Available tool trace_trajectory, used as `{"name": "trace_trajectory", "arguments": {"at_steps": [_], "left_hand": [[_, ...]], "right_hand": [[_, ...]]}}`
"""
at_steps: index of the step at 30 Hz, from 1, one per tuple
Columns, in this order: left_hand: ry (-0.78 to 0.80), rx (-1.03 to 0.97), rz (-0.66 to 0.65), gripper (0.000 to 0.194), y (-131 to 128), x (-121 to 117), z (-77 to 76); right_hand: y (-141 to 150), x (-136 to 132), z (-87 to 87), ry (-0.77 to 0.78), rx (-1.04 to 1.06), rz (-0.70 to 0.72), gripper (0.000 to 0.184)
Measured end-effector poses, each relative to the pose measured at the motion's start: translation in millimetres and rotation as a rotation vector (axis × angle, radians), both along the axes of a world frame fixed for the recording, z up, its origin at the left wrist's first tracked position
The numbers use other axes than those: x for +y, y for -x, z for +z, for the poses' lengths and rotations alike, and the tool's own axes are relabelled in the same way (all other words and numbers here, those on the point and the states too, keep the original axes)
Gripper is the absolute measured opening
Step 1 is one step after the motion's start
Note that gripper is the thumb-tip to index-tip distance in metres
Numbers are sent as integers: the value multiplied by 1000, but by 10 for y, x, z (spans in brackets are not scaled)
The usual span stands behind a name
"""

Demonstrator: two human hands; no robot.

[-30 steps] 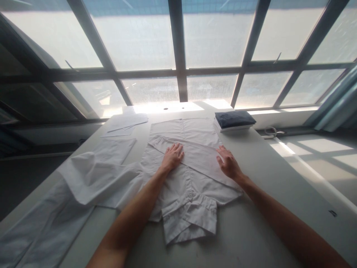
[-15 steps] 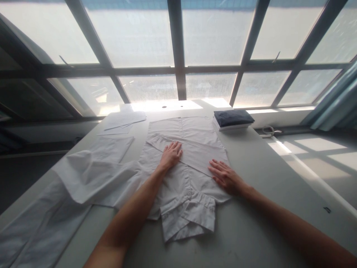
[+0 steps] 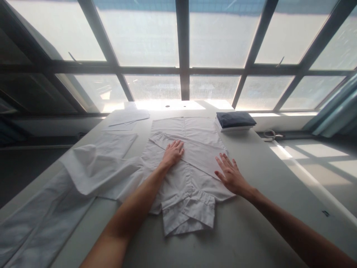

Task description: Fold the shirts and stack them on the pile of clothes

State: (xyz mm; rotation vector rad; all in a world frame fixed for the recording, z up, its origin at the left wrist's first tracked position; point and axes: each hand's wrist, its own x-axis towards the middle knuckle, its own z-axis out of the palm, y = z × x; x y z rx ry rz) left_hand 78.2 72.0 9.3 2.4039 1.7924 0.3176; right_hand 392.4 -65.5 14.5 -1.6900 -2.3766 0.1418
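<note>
A white shirt (image 3: 192,149) lies partly folded in the middle of a grey table (image 3: 267,178), its collar end toward me. My left hand (image 3: 173,152) rests flat and open on the shirt's middle, fingers together. Near the shirt's right edge, my right hand (image 3: 230,174) is open with fingers spread, touching or just above the cloth. Neither hand holds anything.
More loose white cloth (image 3: 83,171) is piled and draped over the table's left side. White paper sheets (image 3: 125,119) lie at the far left. A folded dark garment on white ones (image 3: 235,121) sits at the far right. Large windows (image 3: 178,48) stand behind; scissors (image 3: 272,134) lie on the sill.
My right hand slid down the shirt's right side toward me, then moved a little right with fingers spread. My left hand stayed pressed on the shirt's middle.
</note>
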Motion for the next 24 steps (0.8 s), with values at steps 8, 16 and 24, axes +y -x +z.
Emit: {"name": "trace_trajectory", "arguments": {"at_steps": [8,16,24], "left_hand": [[-16,1,4,53,8,-7,-5],[-25,4,0,53,13,-8,-15],[-8,6,0,54,11,-2,-15]], "right_hand": [[811,650,78,236,58,-59,72],[1131,933,-49,91,18,168,64],[307,1136,-193,54,-40,-81,64]]}}
